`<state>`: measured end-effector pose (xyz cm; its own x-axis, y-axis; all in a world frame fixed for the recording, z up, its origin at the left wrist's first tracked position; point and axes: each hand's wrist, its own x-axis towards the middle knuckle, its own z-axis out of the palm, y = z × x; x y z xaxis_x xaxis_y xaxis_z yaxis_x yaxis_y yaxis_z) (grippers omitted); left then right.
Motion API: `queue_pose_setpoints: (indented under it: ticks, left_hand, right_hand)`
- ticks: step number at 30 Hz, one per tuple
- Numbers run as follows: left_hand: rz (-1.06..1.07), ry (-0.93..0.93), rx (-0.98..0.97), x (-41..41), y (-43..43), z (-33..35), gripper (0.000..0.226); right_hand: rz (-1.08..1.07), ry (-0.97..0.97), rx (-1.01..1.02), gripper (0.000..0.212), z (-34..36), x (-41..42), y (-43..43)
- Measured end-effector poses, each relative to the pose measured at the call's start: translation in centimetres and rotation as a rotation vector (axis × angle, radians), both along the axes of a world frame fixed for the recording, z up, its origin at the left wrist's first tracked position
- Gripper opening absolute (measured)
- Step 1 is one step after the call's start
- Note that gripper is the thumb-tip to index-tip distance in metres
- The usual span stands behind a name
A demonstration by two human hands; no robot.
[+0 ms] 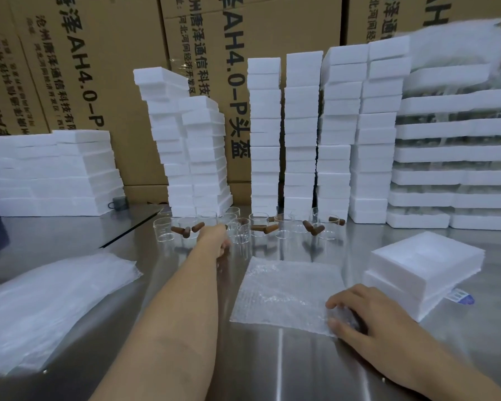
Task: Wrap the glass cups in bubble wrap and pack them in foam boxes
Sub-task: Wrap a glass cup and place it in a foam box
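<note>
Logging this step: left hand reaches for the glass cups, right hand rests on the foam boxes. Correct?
Not quite: in the head view the right hand rests on the bubble wrap sheet, at its near corner, beside the foam boxes. The left hand does reach toward the glass cups.

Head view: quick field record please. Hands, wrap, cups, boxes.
left hand: reaches to the glass cups; grip unclear
right hand: rests on near right corner of the bubble wrap sheet
bubble wrap sheet: spread on the steel table, no cup on it
glass cups: row at the far side, brown handles, unwrapped
foam boxes: two stacked right of the sheet
tall stacks: white foam, behind the cups
spare wrap: pile at left
</note>
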<state>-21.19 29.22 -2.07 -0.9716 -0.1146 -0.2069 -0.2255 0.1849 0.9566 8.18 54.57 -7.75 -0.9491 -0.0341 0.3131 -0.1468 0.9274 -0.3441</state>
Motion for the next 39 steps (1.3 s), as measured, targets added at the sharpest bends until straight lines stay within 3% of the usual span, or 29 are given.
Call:
queue_pose_setpoints:
  ticks: [3,5,9,13,16,20,22,26,31,39]
  left_hand:
    - [-0.008,0.028,0.057,0.0,-0.1,0.1,0.022]
    - [0.033,0.069,0.149,0.6,-0.1,0.1,0.005]
    - [0.105,0.048,0.273,1.2,-0.5,0.5,0.042]
    - [0.144,0.101,0.309,3.6,-0.4,1.2,0.036]
    - [0.042,0.115,0.427,7.9,0.4,1.8,0.025]
    - [-0.267,0.071,0.571,15.9,1.8,1.8,0.023]
    - [-0.368,0.117,0.529,19.0,2.6,1.0,0.022]
    - [-0.446,0.386,0.254,22.0,4.0,-0.3,0.014]
    - [-0.536,0.574,0.162,22.3,4.2,-0.1,0.016]
    - [-0.598,0.640,0.110,22.3,4.0,0.0,0.017]
  right_hand:
    - [0.003,0.003,-0.009,0.045,0.3,-0.1,-0.1]
    - [0.003,-0.012,-0.010,0.045,0.3,0.1,-0.2]
    - [-0.004,-0.013,-0.009,0.047,0.5,0.1,-0.4]
    - [0.010,0.001,-0.015,0.033,0.5,0.2,-0.4]
    - [0.011,0.014,-0.024,0.020,0.6,0.3,-0.5]
    - [-0.001,0.129,-0.111,0.013,1.2,0.8,-1.2]
    - [-0.015,0.211,-0.202,0.016,1.7,1.0,-1.7]
    - [-0.032,0.336,-0.352,0.039,2.5,1.4,-2.5]
    - [-0.015,0.394,-0.466,0.044,3.0,1.8,-3.1]
    - [0.011,0.374,-0.418,0.051,3.1,1.9,-3.5]
